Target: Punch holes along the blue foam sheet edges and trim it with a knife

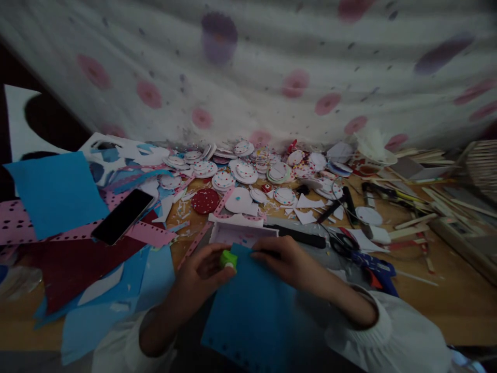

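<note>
A spotted curtain hangs behind the wooden tabletop. The left hand has its grip closed on a green punch at the blue sheet's top edge; the right hand's grip pinches that edge beside it. 1 phone lies left, 1 glue gun right.

Dim, underexposed view; soft, diffuse light without harsh glare, its source unclear. The white fabric curtain with pink and purple flowers looks greyish, its outer blooms stretched by wide-angle distortion. Corners darken; the blue rectangular sheet blurs at lower right.
</note>
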### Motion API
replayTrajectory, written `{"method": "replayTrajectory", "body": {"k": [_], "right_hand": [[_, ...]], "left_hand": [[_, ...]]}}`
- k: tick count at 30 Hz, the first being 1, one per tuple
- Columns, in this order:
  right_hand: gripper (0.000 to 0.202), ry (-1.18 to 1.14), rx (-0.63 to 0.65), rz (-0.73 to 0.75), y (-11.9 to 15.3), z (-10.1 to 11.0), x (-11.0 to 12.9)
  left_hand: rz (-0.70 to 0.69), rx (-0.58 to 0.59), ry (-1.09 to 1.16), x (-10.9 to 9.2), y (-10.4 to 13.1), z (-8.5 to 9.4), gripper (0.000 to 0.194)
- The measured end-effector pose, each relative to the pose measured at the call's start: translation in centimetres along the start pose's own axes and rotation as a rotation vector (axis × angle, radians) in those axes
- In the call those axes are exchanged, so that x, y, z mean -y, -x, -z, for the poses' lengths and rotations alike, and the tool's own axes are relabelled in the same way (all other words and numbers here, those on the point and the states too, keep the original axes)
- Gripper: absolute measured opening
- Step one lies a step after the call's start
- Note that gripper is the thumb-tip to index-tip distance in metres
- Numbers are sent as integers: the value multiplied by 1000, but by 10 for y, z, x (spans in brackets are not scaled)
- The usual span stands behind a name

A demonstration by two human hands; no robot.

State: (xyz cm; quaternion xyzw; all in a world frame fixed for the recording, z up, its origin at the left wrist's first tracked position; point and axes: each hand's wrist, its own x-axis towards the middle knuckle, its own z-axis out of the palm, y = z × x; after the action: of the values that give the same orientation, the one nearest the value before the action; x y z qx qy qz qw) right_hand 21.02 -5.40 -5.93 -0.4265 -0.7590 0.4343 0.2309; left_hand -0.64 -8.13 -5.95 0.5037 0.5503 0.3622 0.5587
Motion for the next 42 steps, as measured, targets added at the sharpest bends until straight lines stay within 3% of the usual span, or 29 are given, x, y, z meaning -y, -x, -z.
{"method": "replayTrajectory", "body": {"k": [9,15,23,28,34,42], "right_hand": [[20,67,-48,117,0,-1,4],[18,181,-97,93,-1,-7,-1],[18,105,-228,116,-5,-24,-25],[19,97,-302,172,-6,-38,-44],[19,114,-292,189,-6,-37,-47],[20,128,-413,223,-6,-41,-50]], "left_hand": [[-20,92,61,6,-4,4,41],[74,110,81,8,-15,5,48],[-24,169,-42,7,-34,6,40],[-13,228,-99,8,-39,9,36],[-56,283,-184,8,-43,13,33],[-108,285,-206,9,-44,9,31]]}}
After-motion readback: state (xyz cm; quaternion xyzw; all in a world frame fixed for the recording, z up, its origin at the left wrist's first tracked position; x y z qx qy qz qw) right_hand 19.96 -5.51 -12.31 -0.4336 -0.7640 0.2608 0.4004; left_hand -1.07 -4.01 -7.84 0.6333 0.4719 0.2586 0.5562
